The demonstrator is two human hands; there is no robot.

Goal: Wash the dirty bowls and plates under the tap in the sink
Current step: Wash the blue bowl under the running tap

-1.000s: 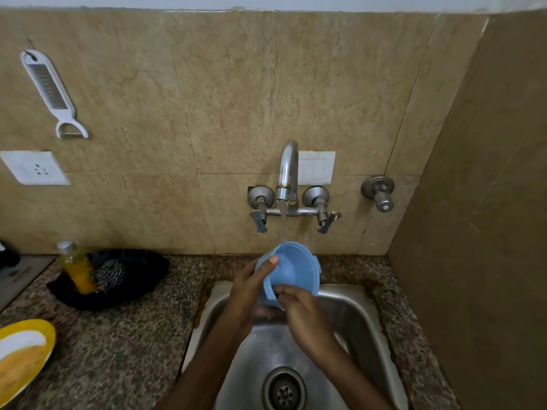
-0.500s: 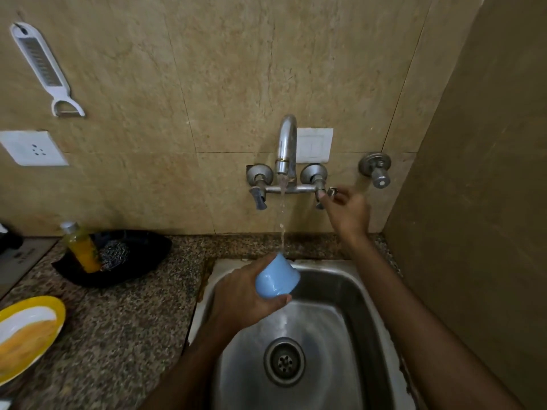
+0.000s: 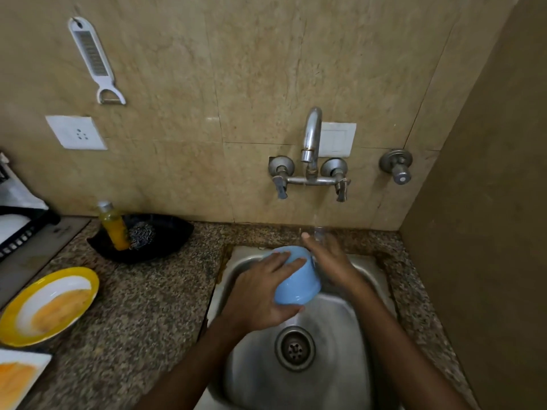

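Now left hand (image 3: 260, 294) grips blue bowl (image 3: 299, 281) over sink (image 3: 340, 368); right hand (image 3: 330, 258) flat, fingers straight, under tap (image 3: 312, 137).

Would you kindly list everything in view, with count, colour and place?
bowl: 1, blue, over the sink
sink: 1, steel, in counter
tap: 1, chrome, above sink
valve: 1, grey, wall right of tap
round plate: 1, yellow, counter left
square plate: 1, white, left corner
dish: 1, black, counter by wall
bottle: 1, orange, in dish
scrubber: 1, steel, in dish
peeler: 1, white, hanging on wall
socket: 1, white, wall left
left hand: 1, grips bowl
right hand: 1, open, under tap
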